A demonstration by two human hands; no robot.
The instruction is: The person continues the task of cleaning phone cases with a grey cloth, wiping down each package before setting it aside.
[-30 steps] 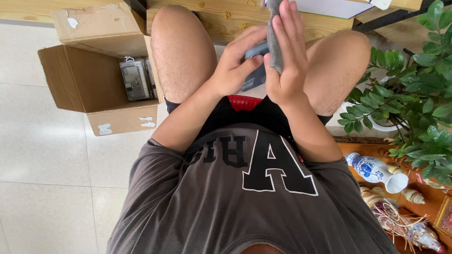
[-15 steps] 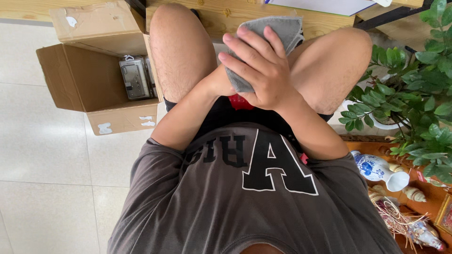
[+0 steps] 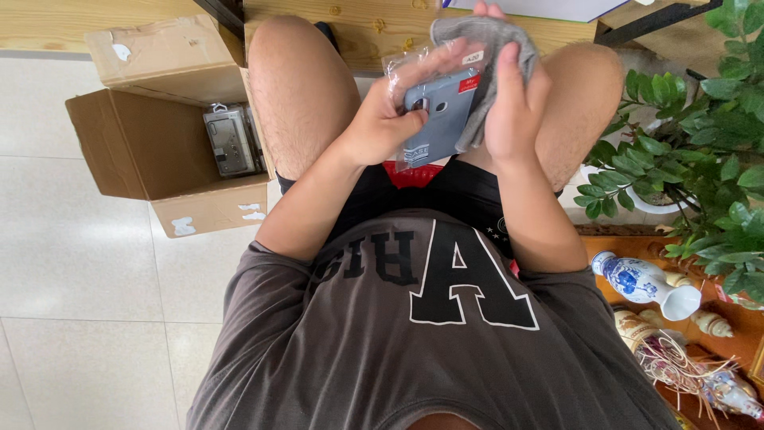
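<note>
Lifted off since a moment ago, my right hand (image 3: 513, 103) clutches the grey cloth (image 3: 485, 48), exposing the packaged phone case (image 3: 434, 111) my left hand (image 3: 382, 127) grips, so wiping pauses.

grey phone case (image 3: 434, 119) in clear wrapper, grey cloth (image 3: 485, 64) draped against it.

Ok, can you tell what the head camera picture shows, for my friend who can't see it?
A seated person's left hand holds a blue phone case in a clear plastic sleeve over their lap, while the right hand presses a grey cloth against it. An open cardboard box sits on the floor on the left side, green plants on the right.
</note>
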